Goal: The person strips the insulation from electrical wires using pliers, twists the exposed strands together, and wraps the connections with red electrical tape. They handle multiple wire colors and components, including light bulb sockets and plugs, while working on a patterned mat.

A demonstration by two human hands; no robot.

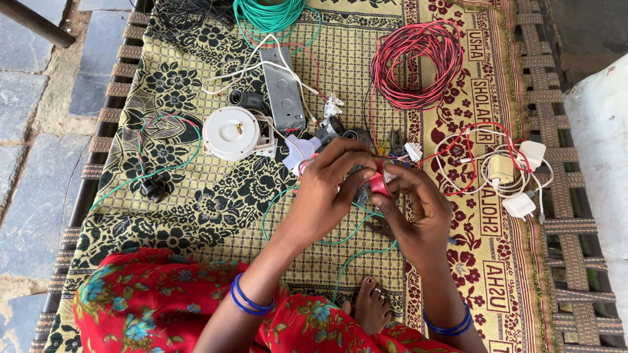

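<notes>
1. Nearest the camera, lower left of the frame: a red floral-print garment (150, 304) over the person's lap, with a bare foot (371, 306) showing lower centre.
2. Left of centre: a small black fitting on green wire (153, 189) lies on the yellow-and-black patterned mat (196, 216), well apart from both hands.
3. Upper left of centre: a round white plastic ceiling fitting (230, 133), with a grey metal rectangular box (282, 88) just beside it and a green wire coil (268, 14) at the top edge.
4. Centre: the left hand (324, 196) is closed, fingers curled around a dark switch-like part that is largely hidden.
5. Just right of centre: the right hand (412, 212) pinches a small red plastic piece (379, 185) between thumb and fingers. The piece sits between the two hands, touching both, its long axis roughly upright in the frame. The right hand has the firmer hold.
6. Upper right of centre: a red-and-black wire coil (415, 65).
7. Right: white plug adapters with tangled white cord (517, 176), well apart from the hands.
</notes>
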